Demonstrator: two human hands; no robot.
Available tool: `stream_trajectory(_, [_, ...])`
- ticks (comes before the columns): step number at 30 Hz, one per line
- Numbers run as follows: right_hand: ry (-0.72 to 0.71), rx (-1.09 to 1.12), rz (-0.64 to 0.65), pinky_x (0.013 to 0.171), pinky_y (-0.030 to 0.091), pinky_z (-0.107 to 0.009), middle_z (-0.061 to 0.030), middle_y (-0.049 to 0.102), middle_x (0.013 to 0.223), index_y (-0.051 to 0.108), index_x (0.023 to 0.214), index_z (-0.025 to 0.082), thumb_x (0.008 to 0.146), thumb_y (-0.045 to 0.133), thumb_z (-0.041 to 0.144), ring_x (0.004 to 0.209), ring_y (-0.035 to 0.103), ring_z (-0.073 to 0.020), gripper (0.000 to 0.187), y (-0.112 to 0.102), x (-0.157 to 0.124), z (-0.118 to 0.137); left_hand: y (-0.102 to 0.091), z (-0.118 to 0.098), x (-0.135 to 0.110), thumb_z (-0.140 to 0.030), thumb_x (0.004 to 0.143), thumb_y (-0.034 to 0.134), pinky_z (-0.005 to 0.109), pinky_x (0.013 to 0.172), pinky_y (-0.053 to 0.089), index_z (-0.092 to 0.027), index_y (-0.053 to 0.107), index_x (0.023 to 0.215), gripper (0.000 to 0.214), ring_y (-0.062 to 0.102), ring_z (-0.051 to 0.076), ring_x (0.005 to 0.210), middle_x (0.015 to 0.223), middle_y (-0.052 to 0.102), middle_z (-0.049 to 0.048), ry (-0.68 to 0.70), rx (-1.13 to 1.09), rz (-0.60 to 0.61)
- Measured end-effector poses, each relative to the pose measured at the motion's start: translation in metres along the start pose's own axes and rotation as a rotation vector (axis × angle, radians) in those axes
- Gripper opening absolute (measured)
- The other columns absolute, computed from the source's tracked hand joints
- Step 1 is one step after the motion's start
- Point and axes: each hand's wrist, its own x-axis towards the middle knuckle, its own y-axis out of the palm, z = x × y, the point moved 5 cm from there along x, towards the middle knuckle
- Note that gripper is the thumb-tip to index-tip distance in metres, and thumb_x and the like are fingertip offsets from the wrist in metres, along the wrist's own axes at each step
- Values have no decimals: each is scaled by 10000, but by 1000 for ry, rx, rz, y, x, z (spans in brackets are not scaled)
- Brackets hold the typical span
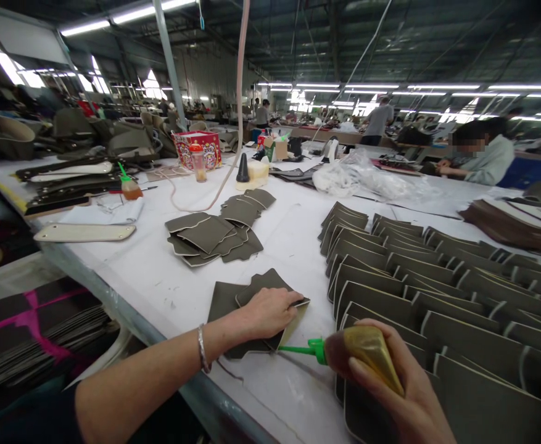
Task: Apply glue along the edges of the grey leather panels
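Observation:
My left hand (270,311) lies on a small stack of dark olive leather pieces (233,302) near the table's front edge, fingers curled over the top piece and lifting its right edge. My right hand (400,388) is wrapped around a brown glue squeeze bottle (363,354). The bottle's green nozzle (298,350) points left at the raised edge of that top piece.
Rows of overlapping olive pieces (437,283) cover the table's right side. A loose pile of the same pieces (219,231) lies further back. The white table (159,283) also carries another glue bottle (129,185), a hanging hose (237,111) and clear plastic bags (363,176). A seated person (478,157) works at the far right.

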Motion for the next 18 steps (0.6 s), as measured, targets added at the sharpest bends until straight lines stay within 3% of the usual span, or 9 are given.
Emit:
stream_trajectory(4, [147, 336, -41, 832, 561, -374, -79, 700, 1069, 587, 1162, 233, 770, 734, 493, 969, 667, -305, 492, -7, 5, -7, -2, 2, 0, -232, 883, 393, 332, 899, 482, -224, 587, 1321, 479, 639, 245, 1074, 1247, 666, 57, -25, -62, -6])
stream_trajectory(9, [349, 613, -200, 907, 543, -450, -107, 724, 1090, 706, 1011, 219, 667, 792, 507, 1058, 651, -367, 457, -25, 3, -13, -9, 1, -3, -246, 850, 442, 274, 747, 496, -241, 616, 1281, 465, 680, 204, 858, 1075, 726, 27, -118, -156, 16])
stream_trajectory(13, [277, 580, -156, 939, 525, -462, -108, 707, 1131, 671, 1084, 213, 742, 759, 471, 1073, 644, -353, 438, -27, 3, -14, -10, -1, -5, -249, 855, 433, 271, 699, 491, -247, 607, 1293, 471, 677, 190, 768, 1088, 721, 31, -129, -174, 21])
stream_trajectory(18, [86, 200, -178, 886, 518, -429, -72, 686, 1080, 562, 1170, 228, 753, 742, 531, 993, 645, -318, 546, -18, 7, -12, -4, 1, -3, -210, 850, 408, 261, 671, 491, -237, 605, 1289, 482, 671, 173, 728, 1155, 707, 34, -109, -151, 3])
